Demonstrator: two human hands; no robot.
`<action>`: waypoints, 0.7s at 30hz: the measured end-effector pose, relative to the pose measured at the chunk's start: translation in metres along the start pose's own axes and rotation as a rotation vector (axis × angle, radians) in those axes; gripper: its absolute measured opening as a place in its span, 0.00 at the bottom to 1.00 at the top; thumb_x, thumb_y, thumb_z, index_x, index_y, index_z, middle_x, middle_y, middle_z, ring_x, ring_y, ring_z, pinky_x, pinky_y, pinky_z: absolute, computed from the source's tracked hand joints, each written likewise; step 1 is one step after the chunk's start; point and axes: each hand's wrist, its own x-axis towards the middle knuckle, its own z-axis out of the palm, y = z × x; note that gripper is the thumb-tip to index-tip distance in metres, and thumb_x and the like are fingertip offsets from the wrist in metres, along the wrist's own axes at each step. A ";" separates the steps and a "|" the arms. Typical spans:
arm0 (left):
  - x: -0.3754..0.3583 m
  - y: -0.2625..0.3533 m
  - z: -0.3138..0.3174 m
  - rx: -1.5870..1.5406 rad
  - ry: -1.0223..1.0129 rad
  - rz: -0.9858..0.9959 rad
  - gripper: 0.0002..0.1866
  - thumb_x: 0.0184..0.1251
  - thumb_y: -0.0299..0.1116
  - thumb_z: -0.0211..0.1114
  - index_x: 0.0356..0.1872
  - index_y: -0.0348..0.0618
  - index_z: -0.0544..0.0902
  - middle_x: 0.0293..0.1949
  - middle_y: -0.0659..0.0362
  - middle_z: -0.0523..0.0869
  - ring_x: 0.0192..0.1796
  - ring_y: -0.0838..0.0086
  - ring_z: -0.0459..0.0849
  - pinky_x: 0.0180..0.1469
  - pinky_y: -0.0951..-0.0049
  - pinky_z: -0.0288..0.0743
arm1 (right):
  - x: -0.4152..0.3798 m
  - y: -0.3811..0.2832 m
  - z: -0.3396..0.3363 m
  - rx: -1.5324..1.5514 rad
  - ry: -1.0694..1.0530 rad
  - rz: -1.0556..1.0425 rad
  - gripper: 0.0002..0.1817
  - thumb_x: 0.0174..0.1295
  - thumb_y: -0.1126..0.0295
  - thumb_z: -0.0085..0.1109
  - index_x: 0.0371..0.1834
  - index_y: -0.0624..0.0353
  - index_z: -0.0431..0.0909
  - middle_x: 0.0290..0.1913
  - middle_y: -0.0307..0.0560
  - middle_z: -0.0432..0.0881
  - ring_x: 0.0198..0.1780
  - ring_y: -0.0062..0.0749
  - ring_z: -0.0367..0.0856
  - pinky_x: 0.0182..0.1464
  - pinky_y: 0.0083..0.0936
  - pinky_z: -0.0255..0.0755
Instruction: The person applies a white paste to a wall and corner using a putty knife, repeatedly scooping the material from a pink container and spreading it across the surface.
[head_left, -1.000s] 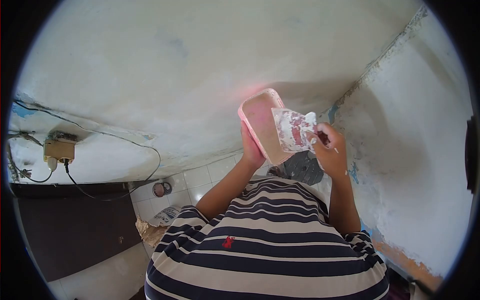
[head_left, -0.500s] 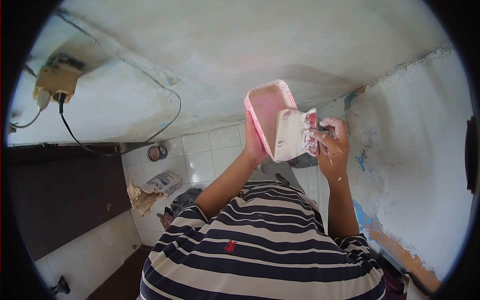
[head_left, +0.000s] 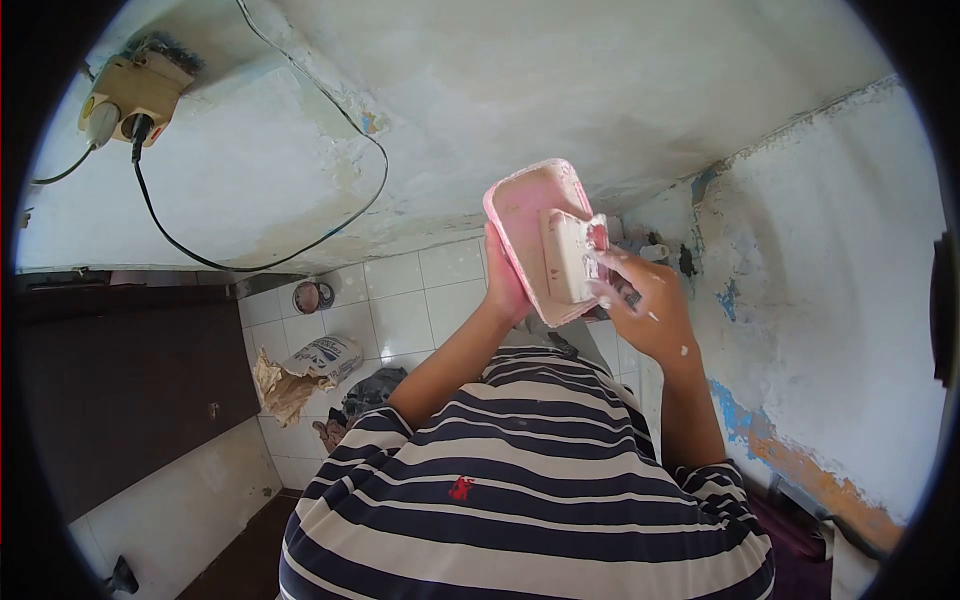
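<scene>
A pink plastic tub point(head_left: 497, 222), smeared with white paste inside and along its rim, is tilted in front of my chest. My left hand point(head_left: 507, 278) is wrapped round its left side and underside. Inside the tub rests the wide blade of a putty knife point(head_left: 568, 262), coated in white paste. The knife's red part shows at its right end, where my right hand point(head_left: 640, 300) grips it with paste-spattered fingers. The tub's bottom is partly hidden behind the blade.
A wall socket point(head_left: 145, 95) with two plugs and a hanging black cable point(head_left: 265, 268) is at left. On the tiled floor point(head_left: 400, 285) lie a torn paper sack point(head_left: 325, 360), dark cloth point(head_left: 375, 388) and a round container point(head_left: 312, 297). The right wall point(head_left: 800, 300) has peeling paint.
The putty knife has moved down and into the tub, its blade now inside rather than over the rim. My right hand has shifted with it. The view has tilted slightly.
</scene>
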 end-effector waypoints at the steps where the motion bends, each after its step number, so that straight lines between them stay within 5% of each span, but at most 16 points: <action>1: -0.002 0.000 0.002 0.010 0.044 0.026 0.48 0.72 0.76 0.30 0.76 0.47 0.63 0.71 0.52 0.73 0.71 0.59 0.74 0.72 0.54 0.69 | 0.002 -0.006 0.006 0.000 0.011 0.058 0.13 0.59 0.80 0.65 0.48 0.64 0.84 0.47 0.56 0.88 0.36 0.42 0.87 0.38 0.25 0.78; 8: 0.000 0.005 -0.008 -0.001 -0.070 0.155 0.48 0.71 0.78 0.31 0.75 0.49 0.64 0.69 0.54 0.74 0.68 0.60 0.75 0.70 0.56 0.70 | 0.018 -0.023 0.026 -0.062 0.201 -0.064 0.18 0.61 0.81 0.64 0.56 0.62 0.80 0.41 0.56 0.89 0.39 0.43 0.90 0.39 0.27 0.79; 10: 0.000 0.008 -0.011 -0.022 -0.113 0.171 0.47 0.71 0.77 0.31 0.76 0.50 0.63 0.69 0.55 0.74 0.68 0.62 0.75 0.69 0.57 0.71 | 0.017 -0.029 0.037 0.084 0.195 0.081 0.21 0.62 0.79 0.61 0.59 0.57 0.78 0.40 0.60 0.86 0.39 0.57 0.86 0.40 0.39 0.79; 15: -0.002 0.016 -0.012 0.018 -0.085 0.165 0.46 0.71 0.77 0.33 0.76 0.51 0.63 0.68 0.56 0.74 0.67 0.63 0.76 0.68 0.57 0.72 | 0.010 -0.044 0.045 0.091 0.115 0.217 0.21 0.62 0.79 0.58 0.61 0.58 0.77 0.43 0.61 0.86 0.42 0.59 0.86 0.44 0.42 0.79; 17: -0.004 0.017 -0.010 0.012 -0.083 0.150 0.46 0.72 0.76 0.34 0.75 0.51 0.64 0.68 0.56 0.74 0.67 0.63 0.76 0.68 0.57 0.72 | 0.010 -0.036 0.051 0.014 0.145 -0.047 0.22 0.62 0.78 0.57 0.61 0.60 0.77 0.46 0.62 0.85 0.45 0.61 0.85 0.47 0.43 0.79; 21: -0.011 0.021 0.001 0.022 -0.078 0.144 0.40 0.75 0.70 0.40 0.72 0.46 0.66 0.64 0.53 0.76 0.64 0.61 0.79 0.63 0.56 0.77 | 0.010 -0.047 0.049 0.016 0.071 -0.026 0.20 0.62 0.81 0.58 0.59 0.65 0.78 0.47 0.66 0.85 0.46 0.60 0.86 0.47 0.35 0.79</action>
